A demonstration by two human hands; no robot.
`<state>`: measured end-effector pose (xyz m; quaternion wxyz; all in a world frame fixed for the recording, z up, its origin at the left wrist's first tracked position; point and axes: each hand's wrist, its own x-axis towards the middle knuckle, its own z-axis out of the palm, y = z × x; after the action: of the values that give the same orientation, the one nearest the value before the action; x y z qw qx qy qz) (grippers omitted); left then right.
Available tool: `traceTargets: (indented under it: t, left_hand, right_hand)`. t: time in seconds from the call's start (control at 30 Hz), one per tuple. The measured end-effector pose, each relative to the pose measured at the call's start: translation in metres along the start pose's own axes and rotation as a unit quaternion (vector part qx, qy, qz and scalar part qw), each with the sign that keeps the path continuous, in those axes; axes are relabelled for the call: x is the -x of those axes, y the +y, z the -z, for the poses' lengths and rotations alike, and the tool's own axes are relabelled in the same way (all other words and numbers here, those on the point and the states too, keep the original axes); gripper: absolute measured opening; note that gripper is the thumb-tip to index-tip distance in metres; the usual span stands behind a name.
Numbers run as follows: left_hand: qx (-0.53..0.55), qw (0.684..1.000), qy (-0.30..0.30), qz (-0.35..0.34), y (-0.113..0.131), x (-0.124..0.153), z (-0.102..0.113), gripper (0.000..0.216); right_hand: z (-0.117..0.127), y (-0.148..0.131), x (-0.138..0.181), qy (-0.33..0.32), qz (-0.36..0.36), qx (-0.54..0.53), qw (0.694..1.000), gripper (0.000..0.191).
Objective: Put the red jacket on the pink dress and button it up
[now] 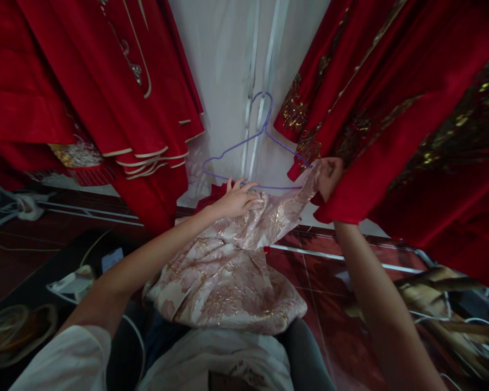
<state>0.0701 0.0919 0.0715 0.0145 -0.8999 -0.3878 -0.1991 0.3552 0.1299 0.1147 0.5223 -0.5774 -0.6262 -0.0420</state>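
Note:
A pale pink and gold brocade garment [228,271] hangs down in front of me from a thin purple wire hanger [244,144]. My left hand [237,199] grips the top of the garment at the hanger's bottom bar, fingers curled over the cloth. My right hand [329,175] pinches the garment's upper right corner against the hanger's right end. The hanger's hook rises in front of the white wall.
Red embroidered robes hang close on the left [118,81] and right [411,108]. A power strip with cables [71,282] lies on a dark surface at lower left. The floor is glossy red tile [330,282]. White rails [255,81] run up the wall.

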Motion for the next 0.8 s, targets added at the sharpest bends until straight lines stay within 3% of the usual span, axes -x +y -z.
traceTargets:
  t: [0.17, 0.3, 0.4, 0.47, 0.6, 0.8]
  left_hand:
    - [0.041, 0.999, 0.003, 0.006, 0.006, -0.006, 0.002, 0.034]
    - [0.087, 0.994, 0.072, 0.01, -0.018, 0.0, 0.012, 0.035]
    - [0.069, 0.969, 0.202, 0.122, -0.056, 0.018, 0.012, 0.036]
    - [0.037, 0.941, 0.257, 0.218, -0.084, 0.037, 0.007, 0.035]
    - [0.019, 0.91, 0.255, 0.325, -0.124, 0.074, -0.004, 0.033]
    - [0.048, 0.904, 0.248, 0.344, -0.137, 0.084, -0.01, 0.033]
  right_hand:
    - [-0.014, -0.026, 0.004, 0.016, 0.046, 0.051, 0.998, 0.027]
    - [-0.012, -0.025, 0.004, 0.008, 0.052, 0.061, 0.997, 0.022]
    - [-0.009, -0.017, 0.0, 0.01, 0.063, 0.059, 0.996, 0.02]
    - [-0.008, -0.014, -0.003, 0.015, 0.071, 0.056, 0.996, 0.019]
    - [-0.007, -0.011, -0.009, 0.013, 0.085, 0.046, 0.995, 0.018]
    - [-0.004, -0.01, -0.013, 0.01, 0.082, 0.045, 0.996, 0.017]
